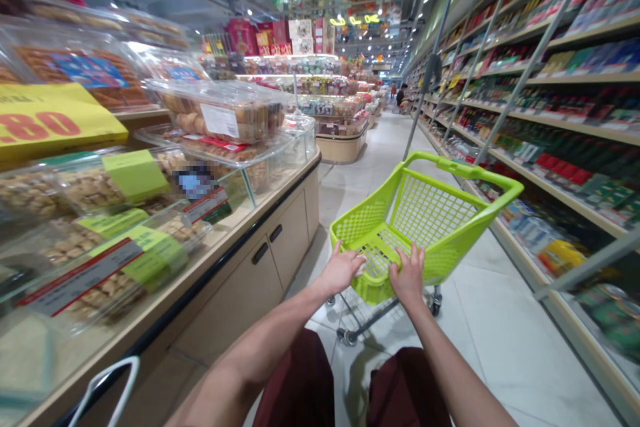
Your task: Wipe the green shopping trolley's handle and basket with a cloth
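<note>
A bright green plastic shopping cart (435,210) on a metal wheeled frame stands in the aisle before me, its handle on the far right side. My left hand (343,268) is at the near left rim of the basket, with its fingers over the edge and something small and whitish by the fingertips. At the near end, my right hand (409,273) touches the rim with its fingers spread. No goods show inside the basket.
Counter (280,213) with clear boxes of baked snacks (220,113) and a yellow price sign (55,117) runs along the left. Tall stocked shelves (575,127) line the right. A person (401,96) is far down the tiled aisle (385,140).
</note>
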